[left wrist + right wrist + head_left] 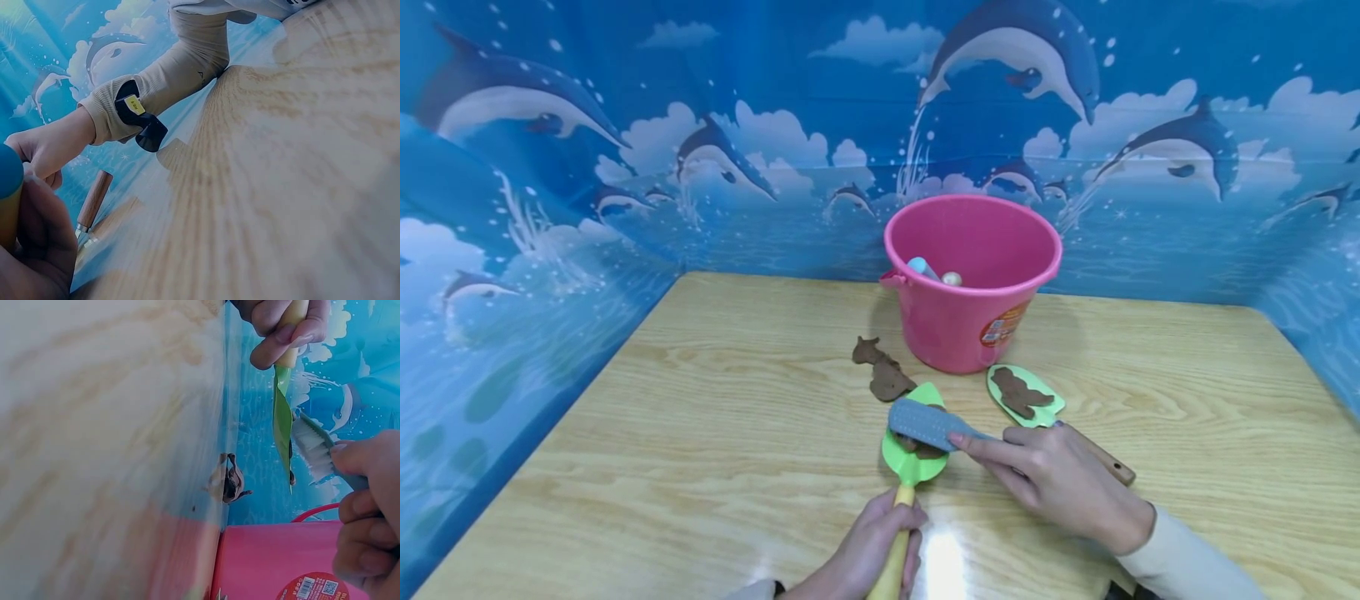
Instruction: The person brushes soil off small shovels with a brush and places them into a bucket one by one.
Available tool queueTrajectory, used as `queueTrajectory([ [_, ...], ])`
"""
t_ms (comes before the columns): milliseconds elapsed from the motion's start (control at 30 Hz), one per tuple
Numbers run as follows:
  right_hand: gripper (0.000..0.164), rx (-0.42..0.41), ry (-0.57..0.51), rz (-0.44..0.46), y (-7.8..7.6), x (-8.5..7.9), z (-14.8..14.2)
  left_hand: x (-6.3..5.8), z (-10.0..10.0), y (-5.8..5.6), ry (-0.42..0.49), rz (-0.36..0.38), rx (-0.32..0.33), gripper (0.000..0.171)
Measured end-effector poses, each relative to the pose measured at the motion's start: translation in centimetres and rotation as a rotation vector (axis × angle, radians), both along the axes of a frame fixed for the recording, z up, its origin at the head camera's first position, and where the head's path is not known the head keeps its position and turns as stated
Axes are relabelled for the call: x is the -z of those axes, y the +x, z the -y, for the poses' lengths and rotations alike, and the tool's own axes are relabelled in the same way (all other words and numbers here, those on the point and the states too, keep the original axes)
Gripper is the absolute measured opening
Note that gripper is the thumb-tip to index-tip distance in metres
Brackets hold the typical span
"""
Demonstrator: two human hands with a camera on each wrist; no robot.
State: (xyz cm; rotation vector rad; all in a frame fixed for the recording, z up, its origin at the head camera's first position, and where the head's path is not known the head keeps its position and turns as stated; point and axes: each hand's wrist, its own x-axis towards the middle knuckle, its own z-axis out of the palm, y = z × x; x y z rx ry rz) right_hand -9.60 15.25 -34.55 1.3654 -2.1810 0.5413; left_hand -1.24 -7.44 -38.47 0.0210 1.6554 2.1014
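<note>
My left hand (868, 542) grips the yellow handle of a small trowel with a pointed green blade (913, 473). A brown flat patch (931, 452) lies on that blade, partly covered by a blue-grey brush (925, 423). The brush's handle is held in my right hand (1067, 479), with the index finger stretched along its back. White bristles (312, 450) face the trowel blade in the right wrist view. Right of the blade lies a second green trowel (1051, 412) with a wooden handle (95, 199) and a brown figure-shaped piece (1017, 392) on it.
A pink bucket (955, 333) stands behind the trowels, holding a light blue item (919, 265) and a round pale one (952, 278). Brown flat pieces (891, 381) lie on the wooden table (715, 433), left of the bucket's base. A dolphin-print backdrop (820, 225) borders the table.
</note>
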Motion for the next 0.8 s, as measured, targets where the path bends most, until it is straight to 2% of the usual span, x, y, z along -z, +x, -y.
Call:
queueTrajectory([
  [167, 0.04, 0.056, 0.024, 0.038, 0.22, -0.16, -0.09, -0.02, -0.01, 0.04, 0.003, 0.0, -0.003, 0.006],
  [267, 0.039, 0.052, 0.0, 0.048, 0.3, -0.26, -0.05, -0.1, -0.03, 0.08, 0.004, 0.0, -0.005, 0.007],
  [400, 0.031, -0.094, -0.03, 0.071, 0.43, -0.29, 0.2, -0.24, -0.03, 0.09, 0.004, -0.005, 0.006, 0.01],
  [467, 0.029, -0.163, -0.005, 0.077, 0.6, -0.27, 0.31, -0.31, -0.02, 0.09, 0.004, -0.005, 0.015, 0.011],
  [533, 0.03, -0.19, 0.03, 0.072, 0.76, -0.27, 0.37, -0.36, -0.03, 0.08, 0.0, 0.001, 0.016, 0.012],
  [800, 0.039, 0.001, 0.101, 0.012, 0.5, -0.42, -0.16, -0.12, -0.07, 0.0, -0.013, -0.002, -0.001, 0.008],
])
